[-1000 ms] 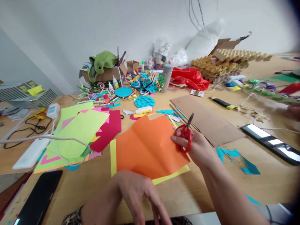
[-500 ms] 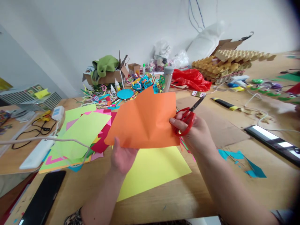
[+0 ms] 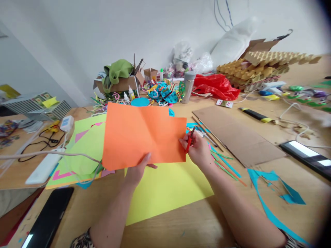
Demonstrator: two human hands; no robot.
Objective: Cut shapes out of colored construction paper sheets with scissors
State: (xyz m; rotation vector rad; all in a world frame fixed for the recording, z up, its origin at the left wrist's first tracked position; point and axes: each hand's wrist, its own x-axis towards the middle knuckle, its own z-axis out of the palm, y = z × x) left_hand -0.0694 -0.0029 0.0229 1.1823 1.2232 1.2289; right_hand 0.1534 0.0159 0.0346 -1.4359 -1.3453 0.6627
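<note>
An orange sheet of paper (image 3: 134, 134) is held up in front of me, with a faint crease and a notch cut from its upper right corner. My left hand (image 3: 138, 170) grips its bottom edge, thumb on the near face and fingers behind. At the right edge, my right hand (image 3: 200, 150) pinches the sheet while holding red-handled scissors (image 3: 189, 142), whose blades point up. Below the orange sheet, a yellow sheet (image 3: 165, 196) lies flat on the table.
Stacked coloured paper (image 3: 80, 148) and a black phone (image 3: 49, 213) lie on the left. To the right are brown cardboard (image 3: 232, 134), a cutter knife (image 3: 254, 114), blue paper scraps (image 3: 269, 182) and another dark device (image 3: 307, 158). Behind stand a bottle (image 3: 188, 88) and egg trays (image 3: 248, 70).
The orange sheet has turned to face me more squarely and shifted left. My left hand has moved along its bottom edge, and the scissors have swung from pointing up-right to nearly upright.
</note>
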